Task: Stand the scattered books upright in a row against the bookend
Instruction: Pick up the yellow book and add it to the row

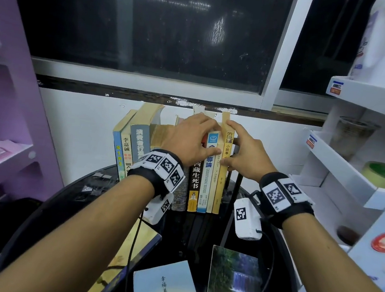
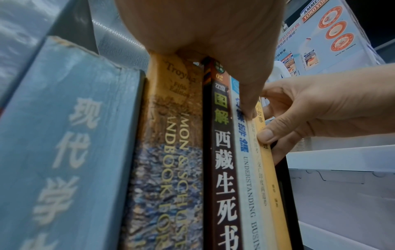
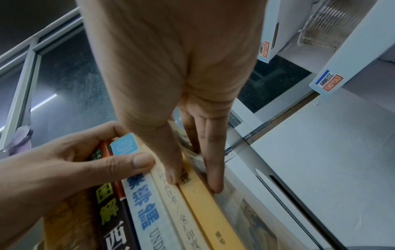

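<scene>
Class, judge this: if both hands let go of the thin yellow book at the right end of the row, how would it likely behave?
The yellow book is slim with a narrow base, so probably apt to tip. The right hand pinches it easily, suggesting it is light. The black bookend beside it would likely catch it.

Window point(image 1: 151, 27): dark glass in a white frame, reflecting faint light.
Wall point(image 1: 81, 129): white, sitting below the sill.
Left: purple shelving point(image 1: 10, 84) standing.
Right: white shelving point(image 1: 341, 166) standing.
</scene>
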Motion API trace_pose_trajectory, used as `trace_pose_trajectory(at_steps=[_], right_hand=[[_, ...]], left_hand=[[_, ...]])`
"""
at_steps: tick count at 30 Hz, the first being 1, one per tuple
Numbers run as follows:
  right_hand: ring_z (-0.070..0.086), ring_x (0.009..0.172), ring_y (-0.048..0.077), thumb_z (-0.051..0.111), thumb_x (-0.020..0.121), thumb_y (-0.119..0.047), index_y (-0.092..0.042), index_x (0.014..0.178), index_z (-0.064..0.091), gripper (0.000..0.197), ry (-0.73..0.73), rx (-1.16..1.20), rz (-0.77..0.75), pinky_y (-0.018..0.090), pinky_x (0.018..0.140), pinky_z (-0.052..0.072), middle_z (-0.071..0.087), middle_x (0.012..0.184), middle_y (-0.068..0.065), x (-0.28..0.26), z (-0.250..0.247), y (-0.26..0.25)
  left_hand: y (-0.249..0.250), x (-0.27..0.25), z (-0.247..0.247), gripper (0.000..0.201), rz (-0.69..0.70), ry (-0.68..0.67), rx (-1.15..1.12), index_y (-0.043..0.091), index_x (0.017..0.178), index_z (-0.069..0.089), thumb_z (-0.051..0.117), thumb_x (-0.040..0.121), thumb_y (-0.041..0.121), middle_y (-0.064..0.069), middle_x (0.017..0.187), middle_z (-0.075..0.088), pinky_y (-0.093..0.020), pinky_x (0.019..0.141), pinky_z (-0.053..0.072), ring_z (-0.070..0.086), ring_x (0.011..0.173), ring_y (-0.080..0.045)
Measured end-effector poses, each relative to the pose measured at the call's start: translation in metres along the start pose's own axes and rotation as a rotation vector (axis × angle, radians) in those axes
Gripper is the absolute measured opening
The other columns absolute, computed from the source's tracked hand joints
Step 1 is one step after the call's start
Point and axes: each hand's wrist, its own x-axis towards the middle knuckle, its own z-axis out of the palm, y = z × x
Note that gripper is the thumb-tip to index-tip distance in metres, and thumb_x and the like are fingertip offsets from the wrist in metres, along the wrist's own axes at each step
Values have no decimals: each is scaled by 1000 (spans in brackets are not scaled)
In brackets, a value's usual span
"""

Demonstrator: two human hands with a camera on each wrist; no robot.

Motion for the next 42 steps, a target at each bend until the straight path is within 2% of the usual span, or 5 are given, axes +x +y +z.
trace_pose_trajectory(at_steps=[9,17,26,31,42], right_hand=[[68,103,22,74,82,-6,-32,150,17,93,5,-5,28,33,77,58,57,136,6,-6,1,-2],[66,82,6,72,84,-9,-32,148,22,84,24,46,30,17,66,53,62,129,6,-22,-3,-4],[66,81,7,69,86,-9,-29,145,31,73,26,100,60,14,61,50,57,135,3,-65,-10,-22],[60,114,21,72,84,-16,-24,146,34,73,-20,71,91,34,92,53,56,135,6,-95,-4,-32],[58,111,17,78,79,-26,-20,137,46,66,-292,-71,175,29,95,48,59,128,2,-154,41,-37]], left_hand=[[4,1,-3,53,-20,-39,-24,30,125,50,69,79,47,8,129,50,-24,84,29,44,122,-12],[9,-7,-14,49,-67,-79,-98,29,127,52,68,82,40,8,136,46,-35,95,43,43,124,-13],[26,-42,-38,48,-77,-100,-75,30,129,53,65,84,43,6,141,44,-38,100,42,41,129,-15],[37,-77,-50,45,-83,-116,-83,28,127,54,64,86,42,1,137,50,-37,106,31,44,126,-18],[46,-164,-48,51,-268,-534,-185,20,137,46,60,91,36,-2,139,52,-33,101,40,50,123,-21]])
